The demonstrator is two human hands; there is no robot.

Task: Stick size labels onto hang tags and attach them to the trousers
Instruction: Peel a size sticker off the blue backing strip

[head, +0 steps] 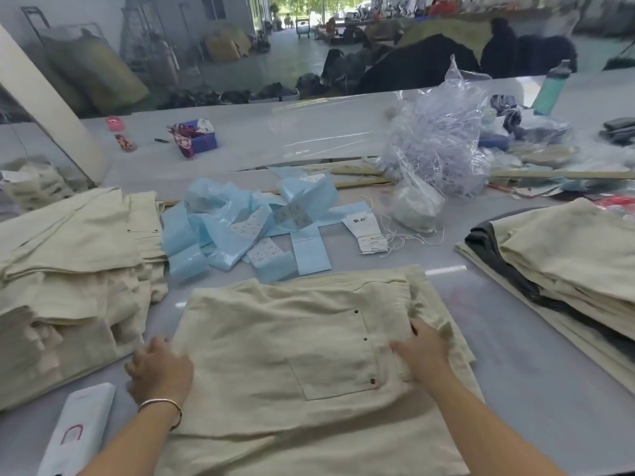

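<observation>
A folded pair of cream trousers [292, 355] lies flat on the grey table [515, 365] directly in front of the person, back pocket [338, 359] facing up with dark studs at its corners. The left hand [159, 367] rests at the left edge of the trousers, fingers curled over the fabric edge; whether it truly grips the cloth cannot be told. A metal bangle [161, 405] sits on that wrist. The right hand [424, 352] is at the right side of the trousers, by the waistband, fingers bent into the bunched fabric and holding it. The two hands are well apart, one at each side of the garment. Beyond the trousers, a small bundle of white hang tags [369, 237] with loose strings lies on the table, just right of a heap of pale blue label backing strips [237, 228], some still bearing white size labels [263, 254]. A stack of cream trousers [68, 269] stands at the left, and another stack [563, 266], with one dark garment in it, at the right. A white packet [80, 427] lies near the left forearm. Further back are a clear plastic bag [443, 146] of thin plastic fasteners and a green bottle [553, 87].
</observation>
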